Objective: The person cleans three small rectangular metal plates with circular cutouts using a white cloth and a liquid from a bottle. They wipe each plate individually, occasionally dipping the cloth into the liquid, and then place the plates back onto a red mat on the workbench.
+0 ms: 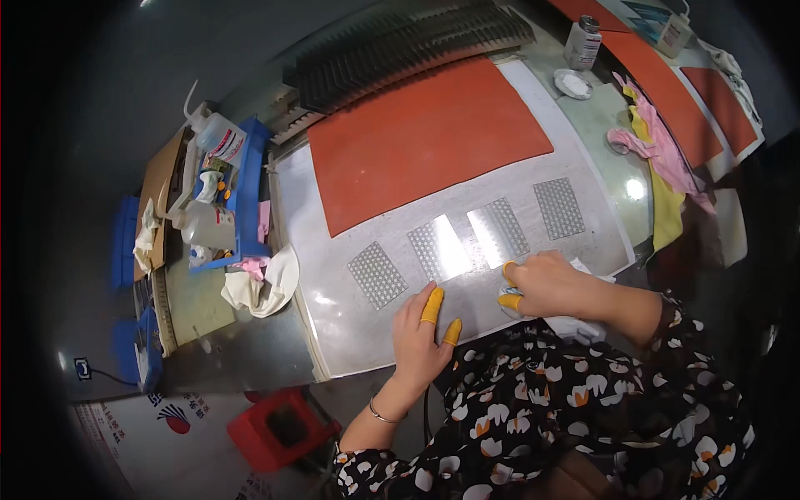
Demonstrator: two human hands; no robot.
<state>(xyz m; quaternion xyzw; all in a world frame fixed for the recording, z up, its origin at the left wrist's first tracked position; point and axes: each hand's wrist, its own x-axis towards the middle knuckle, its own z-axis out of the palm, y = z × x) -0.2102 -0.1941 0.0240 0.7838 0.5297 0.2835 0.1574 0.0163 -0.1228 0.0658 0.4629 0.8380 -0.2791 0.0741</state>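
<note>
Four grey dot-patterned rectangular sheets (559,208) lie between the flat orange-red mat (429,142) and the hands. The left hand (417,332) spreads thumb from forefinger; the right hand (546,287) pinches a small pale item (512,292), unclear. A blue plastic bin (252,192) stands left.

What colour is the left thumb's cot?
Yellow; the cot shows best in the head view.
</note>
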